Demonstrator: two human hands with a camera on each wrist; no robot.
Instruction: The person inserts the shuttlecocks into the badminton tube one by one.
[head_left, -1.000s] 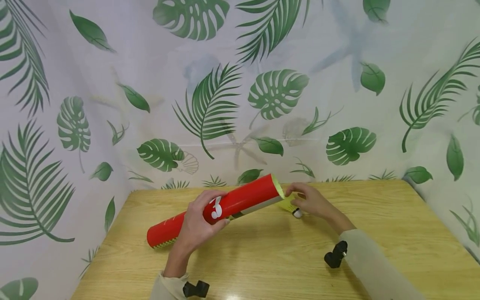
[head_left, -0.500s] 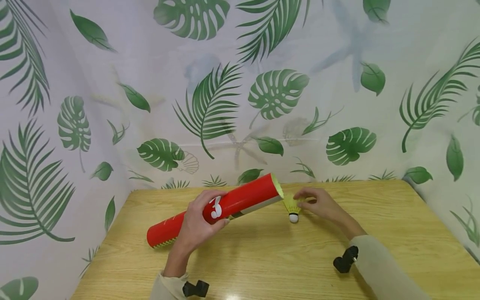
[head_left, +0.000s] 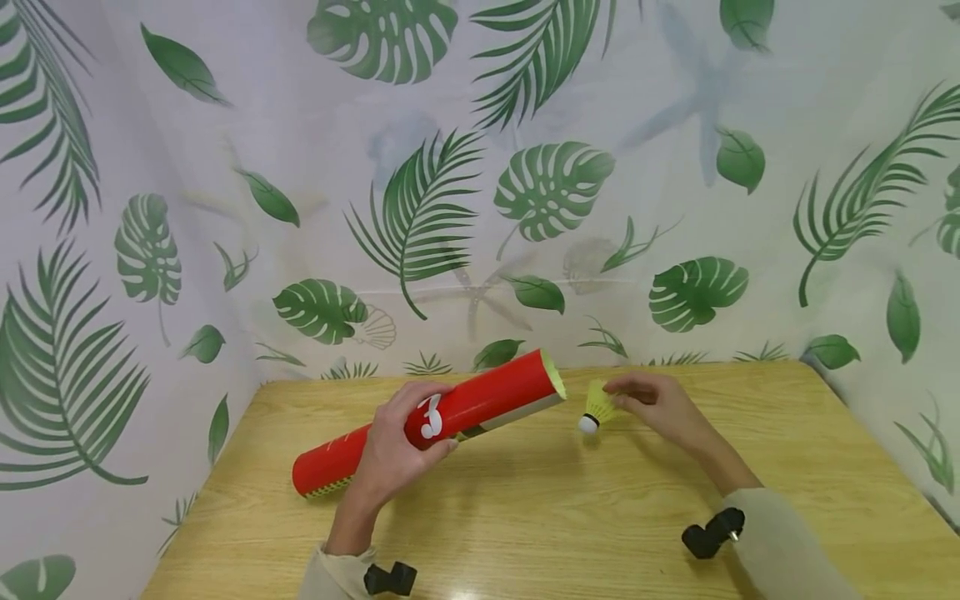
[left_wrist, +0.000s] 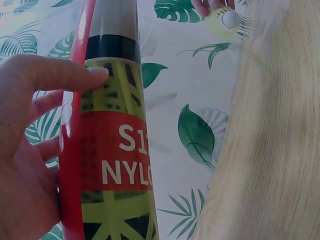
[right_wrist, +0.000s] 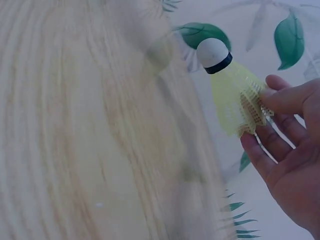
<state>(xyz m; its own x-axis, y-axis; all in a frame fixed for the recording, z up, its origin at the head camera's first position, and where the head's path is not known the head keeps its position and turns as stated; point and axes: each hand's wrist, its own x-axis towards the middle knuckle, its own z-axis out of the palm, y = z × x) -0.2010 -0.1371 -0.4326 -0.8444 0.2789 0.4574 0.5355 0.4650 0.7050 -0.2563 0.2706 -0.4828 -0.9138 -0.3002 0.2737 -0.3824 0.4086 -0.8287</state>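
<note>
My left hand (head_left: 397, 442) grips a red shuttlecock tube (head_left: 498, 392) round its middle, thumb across the printed side. The tube is tilted, its uncapped end up and to the right. A clear strip along the tube (left_wrist: 117, 85) shows yellow-green skirts and a red "NYL" label inside. Right of the tube's mouth, my right hand (head_left: 660, 407) pinches a yellow shuttlecock (head_left: 597, 406) by its skirt. In the right wrist view, the shuttlecock's white cork (right_wrist: 212, 52) with a dark band points away from the palm, and the thumb and fingertips hold the skirt's edge.
A wooden table (head_left: 540, 525) lies beneath both hands. Behind it hangs a white cloth (head_left: 465, 250) printed with green leaves, meeting the table's back edge. Black wrist cameras (head_left: 390, 577) sit on both sleeves.
My right hand has drawn back to the right, away from the tube's mouth, with the shuttlecock. The shuttlecock's cork has swung from lower right to lower left. My left hand and the tube stay put.
</note>
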